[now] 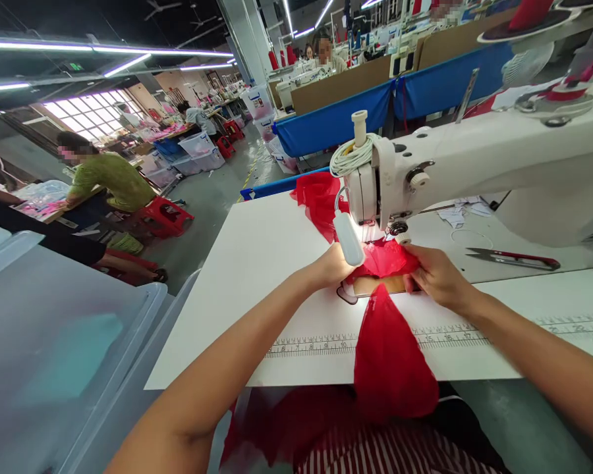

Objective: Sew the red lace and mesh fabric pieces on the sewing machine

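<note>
A piece of thin red fabric [388, 258] lies bunched under the needle area of a white sewing machine [449, 164]. My right hand [437, 273] pinches its right edge between thumb and fingers. At the left edge, my left hand [333, 266] is closed on the same fabric, its fingertips partly hidden behind a small lit lamp [348, 238]. More red fabric [321, 201] spreads out behind the needle. Toward me, a pointed red piece [393, 359] hangs over the table's front edge, with further red cloth on my lap.
Thread snips [514, 259] lie on the white table [217, 296] right of my right hand. A printed ruler strip [321, 345] runs along the front. Translucent plastic bins [69, 329] stand at the left. Beyond are blue cloth troughs [336, 125] and people at other tables.
</note>
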A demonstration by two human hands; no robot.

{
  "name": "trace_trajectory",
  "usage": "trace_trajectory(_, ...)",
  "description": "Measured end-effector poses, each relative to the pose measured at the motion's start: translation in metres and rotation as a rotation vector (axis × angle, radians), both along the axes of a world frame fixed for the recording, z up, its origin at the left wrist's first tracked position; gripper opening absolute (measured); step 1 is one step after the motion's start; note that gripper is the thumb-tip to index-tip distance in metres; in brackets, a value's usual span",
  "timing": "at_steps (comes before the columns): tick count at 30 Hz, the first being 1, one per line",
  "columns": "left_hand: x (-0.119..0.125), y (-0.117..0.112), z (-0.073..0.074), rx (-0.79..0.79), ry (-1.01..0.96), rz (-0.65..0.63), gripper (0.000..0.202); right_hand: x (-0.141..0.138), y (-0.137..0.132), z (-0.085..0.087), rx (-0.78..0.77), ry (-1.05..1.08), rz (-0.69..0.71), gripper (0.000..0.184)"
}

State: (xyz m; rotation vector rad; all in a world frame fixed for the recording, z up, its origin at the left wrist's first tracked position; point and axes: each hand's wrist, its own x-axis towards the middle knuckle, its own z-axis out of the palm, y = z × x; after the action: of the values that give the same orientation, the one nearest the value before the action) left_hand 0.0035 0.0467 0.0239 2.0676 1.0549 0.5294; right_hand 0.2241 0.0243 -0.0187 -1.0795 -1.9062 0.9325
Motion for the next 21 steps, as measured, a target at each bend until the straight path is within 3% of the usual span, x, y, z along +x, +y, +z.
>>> trace_trajectory(3,0.000,0.005,0.001,-0.038,-0.024,-0.032,0.027,-0.001,-0.001,0.007,-0.098,0.112,-0.113,0.022)
trace_trajectory(5,-0.001,0.006,0.002,-0.051,-0.034,-0.045,0.029,-0.003,-0.002,0.010,-0.170,0.162,-0.069,0.026)
trace_trajectory(8,-0.001,0.006,0.006,-0.068,-0.039,-0.060,0.029,-0.008,-0.003,0.011,-0.188,0.159,-0.001,0.020)
trace_trajectory(12,-0.002,0.004,0.010,-0.108,-0.029,-0.083,0.028,-0.008,-0.002,0.011,-0.182,0.230,-0.104,0.007)
trace_trajectory(21,-0.001,0.006,0.015,-0.152,-0.004,-0.038,0.032,-0.008,-0.005,0.015,-0.236,0.436,-0.083,0.011)
